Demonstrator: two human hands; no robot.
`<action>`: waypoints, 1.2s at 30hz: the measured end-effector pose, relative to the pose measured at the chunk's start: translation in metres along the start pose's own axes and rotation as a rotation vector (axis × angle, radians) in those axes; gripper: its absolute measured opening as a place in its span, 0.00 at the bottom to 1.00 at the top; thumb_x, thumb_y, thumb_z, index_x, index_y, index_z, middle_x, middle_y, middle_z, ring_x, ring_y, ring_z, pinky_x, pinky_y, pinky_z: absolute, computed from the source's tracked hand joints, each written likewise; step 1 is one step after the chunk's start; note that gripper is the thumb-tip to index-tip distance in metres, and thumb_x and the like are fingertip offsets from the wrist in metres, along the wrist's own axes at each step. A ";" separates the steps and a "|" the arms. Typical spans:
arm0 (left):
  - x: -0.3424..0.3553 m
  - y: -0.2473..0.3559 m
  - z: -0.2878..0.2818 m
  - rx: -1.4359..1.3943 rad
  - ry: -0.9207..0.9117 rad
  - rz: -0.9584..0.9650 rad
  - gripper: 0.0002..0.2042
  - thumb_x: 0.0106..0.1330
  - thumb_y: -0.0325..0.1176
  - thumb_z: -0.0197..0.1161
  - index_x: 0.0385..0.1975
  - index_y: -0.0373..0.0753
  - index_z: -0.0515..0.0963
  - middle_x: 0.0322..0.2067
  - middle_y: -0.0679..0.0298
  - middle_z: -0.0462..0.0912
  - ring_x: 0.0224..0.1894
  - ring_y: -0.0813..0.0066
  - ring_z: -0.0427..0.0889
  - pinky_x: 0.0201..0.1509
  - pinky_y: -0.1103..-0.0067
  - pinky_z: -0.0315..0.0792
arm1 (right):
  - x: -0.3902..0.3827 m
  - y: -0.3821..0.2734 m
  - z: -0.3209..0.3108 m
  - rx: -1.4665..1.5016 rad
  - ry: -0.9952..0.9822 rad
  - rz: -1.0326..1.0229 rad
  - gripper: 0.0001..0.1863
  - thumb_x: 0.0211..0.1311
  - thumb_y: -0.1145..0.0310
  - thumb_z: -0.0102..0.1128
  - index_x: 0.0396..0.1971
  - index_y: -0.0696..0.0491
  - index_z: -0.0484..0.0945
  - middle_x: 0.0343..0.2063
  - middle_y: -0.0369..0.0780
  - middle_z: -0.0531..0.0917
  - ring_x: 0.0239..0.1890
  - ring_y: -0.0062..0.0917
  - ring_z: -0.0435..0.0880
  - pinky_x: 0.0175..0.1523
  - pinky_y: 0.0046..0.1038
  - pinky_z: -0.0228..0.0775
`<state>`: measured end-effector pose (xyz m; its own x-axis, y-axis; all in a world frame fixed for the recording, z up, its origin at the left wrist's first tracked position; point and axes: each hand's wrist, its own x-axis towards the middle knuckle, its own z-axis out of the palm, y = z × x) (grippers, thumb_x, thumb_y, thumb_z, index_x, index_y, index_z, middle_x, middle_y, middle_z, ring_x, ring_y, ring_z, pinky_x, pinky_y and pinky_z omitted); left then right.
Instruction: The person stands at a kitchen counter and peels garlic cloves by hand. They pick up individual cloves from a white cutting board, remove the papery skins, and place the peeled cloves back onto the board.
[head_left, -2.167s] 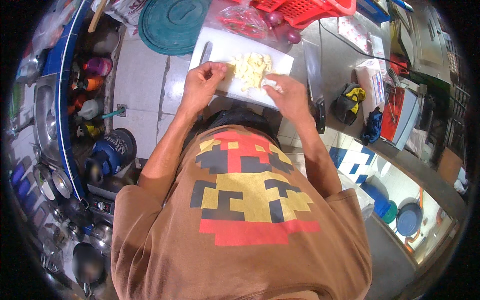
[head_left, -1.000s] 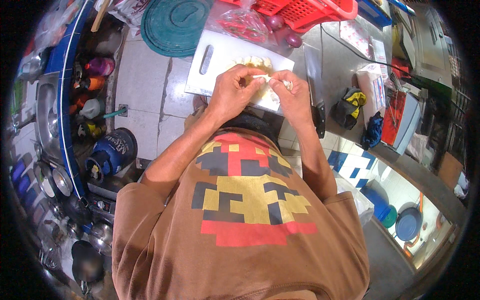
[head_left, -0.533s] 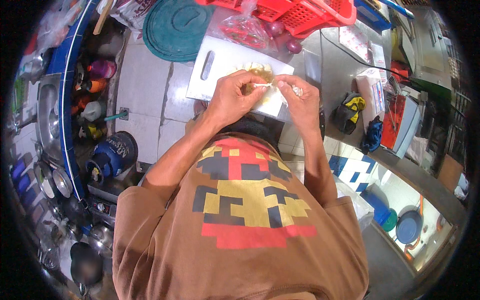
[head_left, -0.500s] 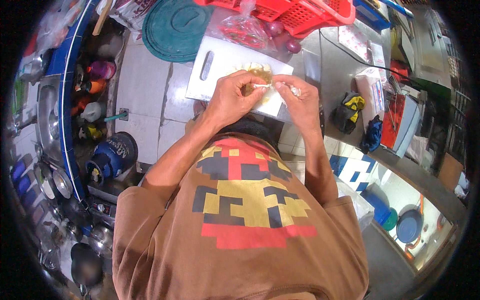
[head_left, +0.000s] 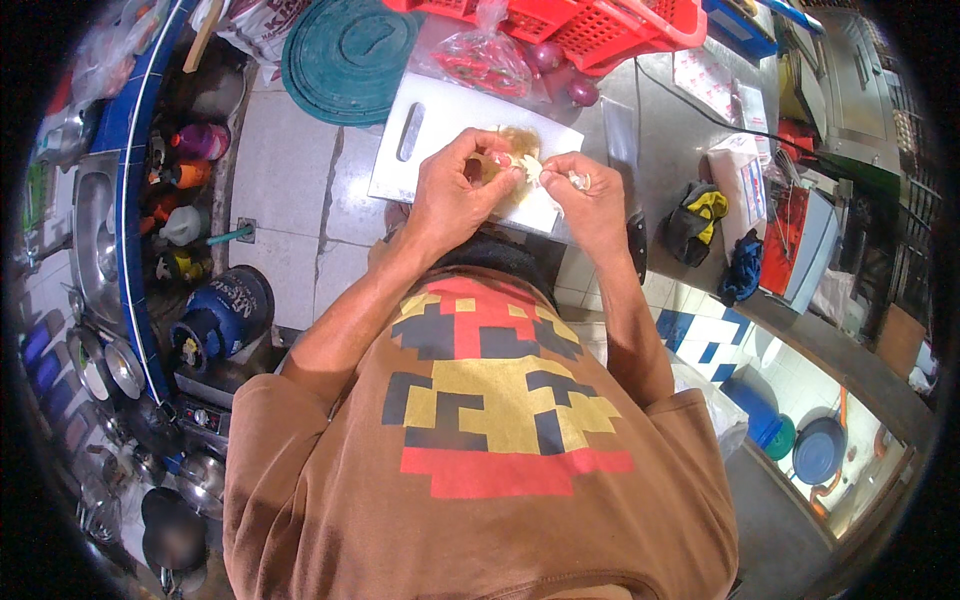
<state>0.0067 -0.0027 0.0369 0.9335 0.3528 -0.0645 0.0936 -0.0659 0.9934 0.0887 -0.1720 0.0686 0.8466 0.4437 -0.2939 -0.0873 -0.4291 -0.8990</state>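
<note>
Over the white cutting board point(head_left: 402, 178), my left hand point(head_left: 458, 190) pinches a small pale piece, perhaps garlic point(head_left: 530, 166), between thumb and fingers. My right hand point(head_left: 590, 200) is closed on the same piece from the right, its fingertips nearly meeting those of the left, with a crumpled white bit point(head_left: 578, 181) at its knuckles. A brownish, pale pile of small pieces point(head_left: 519, 138) lies on the board, partly hidden by my fingers. To the right of the board lies a long knife blade point(head_left: 621, 135), its handle partly hidden behind my right hand.
Behind the board are a green round lid point(head_left: 348, 55), a bag of red chilies point(head_left: 480, 65), red onions point(head_left: 582, 92) and a red basket point(head_left: 640, 30). At right lie a black-yellow item point(head_left: 692, 225) and blue cloth point(head_left: 743, 270). A blue gas cylinder point(head_left: 225, 308) stands low left.
Both hands came from either side of the pile to meet over the board's middle and now pinch a pale piece together. They shifted slightly in the last half second.
</note>
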 end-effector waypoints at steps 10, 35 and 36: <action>0.003 0.006 -0.002 0.069 -0.112 0.216 0.12 0.59 0.25 0.69 0.44 0.38 0.84 0.34 0.64 0.83 0.27 0.83 0.75 0.29 0.85 0.70 | 0.003 0.014 0.005 0.012 -0.060 -0.090 0.06 0.62 0.70 0.62 0.28 0.57 0.81 0.18 0.28 0.74 0.21 0.09 0.68 0.25 0.19 0.60; 0.020 -0.009 -0.011 0.197 -0.163 0.186 0.11 0.57 0.29 0.69 0.39 0.35 0.83 0.30 0.57 0.84 0.26 0.68 0.81 0.31 0.77 0.75 | 0.007 0.018 0.003 -0.102 -0.122 -0.046 0.07 0.62 0.69 0.62 0.34 0.58 0.80 0.18 0.33 0.76 0.22 0.14 0.70 0.26 0.25 0.65; 0.020 -0.009 -0.010 0.198 -0.161 0.184 0.11 0.57 0.29 0.69 0.39 0.35 0.84 0.30 0.57 0.84 0.26 0.69 0.81 0.30 0.77 0.75 | 0.007 0.020 0.003 -0.087 -0.090 -0.058 0.07 0.62 0.69 0.62 0.34 0.58 0.81 0.18 0.33 0.76 0.22 0.15 0.71 0.27 0.25 0.65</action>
<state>0.0209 0.0144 0.0274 0.9824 0.1666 0.0844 -0.0308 -0.3013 0.9530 0.0916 -0.1747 0.0475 0.7983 0.5368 -0.2732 0.0100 -0.4653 -0.8851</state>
